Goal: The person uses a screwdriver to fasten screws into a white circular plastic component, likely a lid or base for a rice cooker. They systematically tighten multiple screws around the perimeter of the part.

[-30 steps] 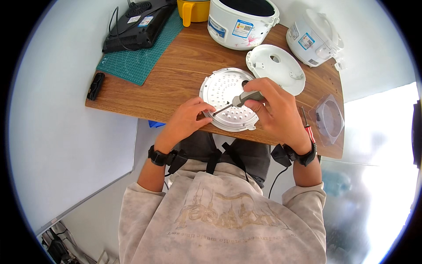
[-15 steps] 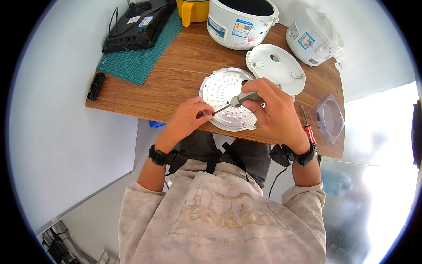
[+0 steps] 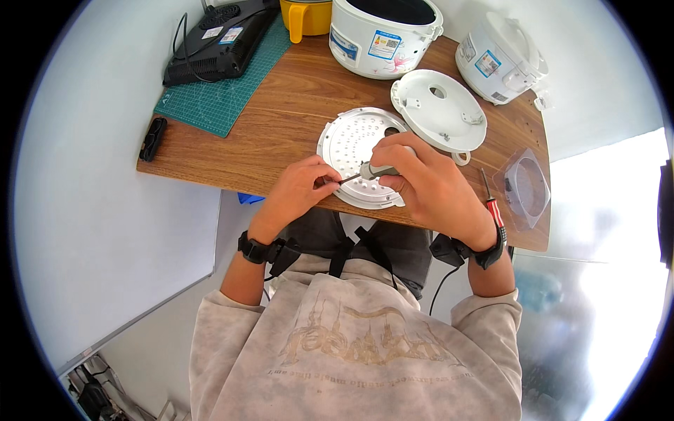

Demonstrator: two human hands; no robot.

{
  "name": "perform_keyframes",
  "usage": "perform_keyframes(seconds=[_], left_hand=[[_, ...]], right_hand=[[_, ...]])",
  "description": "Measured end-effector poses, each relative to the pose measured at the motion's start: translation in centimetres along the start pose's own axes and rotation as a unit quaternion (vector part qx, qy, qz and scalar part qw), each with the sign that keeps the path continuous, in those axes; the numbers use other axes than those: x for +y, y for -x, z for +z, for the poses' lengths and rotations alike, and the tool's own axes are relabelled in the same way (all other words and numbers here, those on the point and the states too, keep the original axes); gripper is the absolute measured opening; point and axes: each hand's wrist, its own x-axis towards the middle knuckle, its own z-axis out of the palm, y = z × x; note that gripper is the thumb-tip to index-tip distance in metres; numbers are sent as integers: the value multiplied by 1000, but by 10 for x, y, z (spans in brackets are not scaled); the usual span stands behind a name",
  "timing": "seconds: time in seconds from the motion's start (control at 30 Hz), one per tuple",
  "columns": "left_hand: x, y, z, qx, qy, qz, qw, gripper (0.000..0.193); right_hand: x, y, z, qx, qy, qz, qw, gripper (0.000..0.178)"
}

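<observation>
Wood-grain surface: perforated metal plate near front edge, white lid shell just beyond. Right hand, fingers clamped on grey screwdriver, has shifted leftward, shaft flatter. Left hand beside tip; can't tell whether fingers pinch anything. Work apparently continues at plate's rim.

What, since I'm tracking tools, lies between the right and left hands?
The screwdriver, held in the right hand, its tip by the left hand, over the metal plate. The head view shows it.
</observation>
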Motion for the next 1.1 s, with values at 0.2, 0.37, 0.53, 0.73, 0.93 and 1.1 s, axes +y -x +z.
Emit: perform_keyframes(seconds=[0.2, 0.37, 0.53, 0.73, 0.93, 1.1], left_hand=[[0, 0, 0, 16, -3, 9, 1000, 9], [8, -3, -2, 25, -10, 12, 1000, 10], [8, -2, -6, 10, -44, -5, 999, 11], [10, -5, -9, 28, -78, 26, 996, 16], [1, -8, -8, 10, -20, 26, 999, 18], [16, -10, -13, -2, 0, -8, 1000, 18]], right_hand=[[-7, -10, -3, -52, 24, -36, 998, 34], [-25, -22, -5, -81, 38, -31, 996, 36], [-23, -30, -2, -81, 94, -48, 991, 35], [-21, -35, 3, -84, 122, -93, 985, 50], [-22, -40, 3, -81, 138, -114, 981, 39], [-23, -41, 2, -98, 125, -104, 982, 39]])
